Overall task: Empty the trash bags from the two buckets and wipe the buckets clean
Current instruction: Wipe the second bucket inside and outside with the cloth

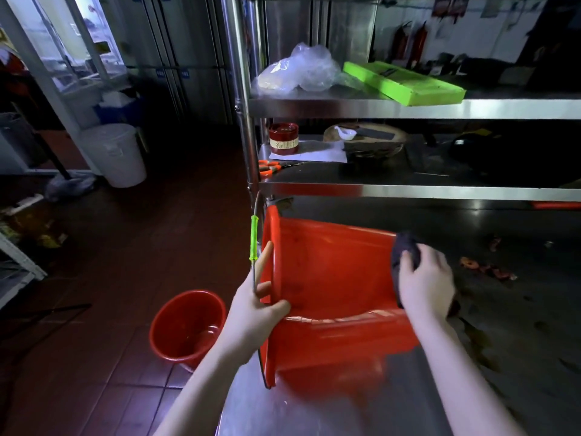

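Red bucket [330,294] is lying on its side on the steel table [314,413], mouth facing left, no bag in it, wire handle with green sleeve [254,238] sticking up at the rim. Left hand [251,313] is gripping the rim, thumb curled over it. Right hand [427,281] is clutching a dark cloth [405,250], pressing it on the bucket's base end. Second red bucket [188,325] is standing upright on the floor left of the table, also bagless.

Two bare forearms, no sleeves in view, left hand [251,313], right hand [427,278], ringless fingers [262,262]
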Available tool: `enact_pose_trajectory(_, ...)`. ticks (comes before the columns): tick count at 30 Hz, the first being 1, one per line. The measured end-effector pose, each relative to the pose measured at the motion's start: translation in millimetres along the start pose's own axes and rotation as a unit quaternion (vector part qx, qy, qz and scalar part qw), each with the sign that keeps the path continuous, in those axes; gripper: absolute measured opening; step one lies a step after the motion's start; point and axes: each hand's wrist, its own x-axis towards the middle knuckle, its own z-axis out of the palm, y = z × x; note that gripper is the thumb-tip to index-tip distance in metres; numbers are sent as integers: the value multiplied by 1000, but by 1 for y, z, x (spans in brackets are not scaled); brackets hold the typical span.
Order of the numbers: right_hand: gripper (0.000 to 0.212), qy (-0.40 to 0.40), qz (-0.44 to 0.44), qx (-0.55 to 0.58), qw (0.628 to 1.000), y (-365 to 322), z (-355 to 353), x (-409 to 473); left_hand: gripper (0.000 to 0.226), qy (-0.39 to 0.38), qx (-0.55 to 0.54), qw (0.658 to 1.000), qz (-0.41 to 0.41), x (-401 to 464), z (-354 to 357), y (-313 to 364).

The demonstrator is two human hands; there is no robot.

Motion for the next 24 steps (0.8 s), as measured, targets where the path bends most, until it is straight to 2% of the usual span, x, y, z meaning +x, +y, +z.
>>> enact_pose_trajectory(3,31,-27,-158,42,986,-61,15,-32,99,5,1,1000,0,6,1,1)
enact_pose_trajectory(6,37,-121,-318,91,936,-107,20,-82,100,5,-5,1000,11,13,-9,-1)
enact_pose_trajectory(8,40,-135,-361,89,918,-105,19,-86,101,-7,-3,1000,12,9,-14,-1)
enact_pose_trajectory(9,39,-123,-360,81,921,-94,17,-78,102,-9,5,1000,17,5,-16,-2)
enact_pose_trajectory(11,34,-63,-293,52,953,-62,15,-56,103,-7,26,999,27,-6,-16,-5)
enact_pose_trajectory(13,31,-13,-143,3,990,-30,7,-21,104,-8,37,999,34,-17,-14,-9)
enact_pose_trajectory(15,32,-28,28,-42,998,-19,1,8,104,-13,40,998,46,-24,-11,-14)
enact_pose_trajectory(16,31,-39,68,-67,995,-26,3,14,104,-12,45,998,52,-24,-11,-17)
enact_pose_trajectory(17,30,-46,53,-81,994,-41,8,12,104,-9,50,997,55,-22,-11,-18)
enact_pose_trajectory(19,26,-61,-75,-32,995,-84,20,-11,105,3,65,996,55,-17,-12,-20)
enact_pose_trajectory(22,34,-121,-277,66,951,-130,30,-71,102,17,75,995,60,-12,-18,-26)
enact_pose_trajectory(24,38,-129,-330,79,932,-126,28,-78,100,23,69,995,61,-14,-22,-30)
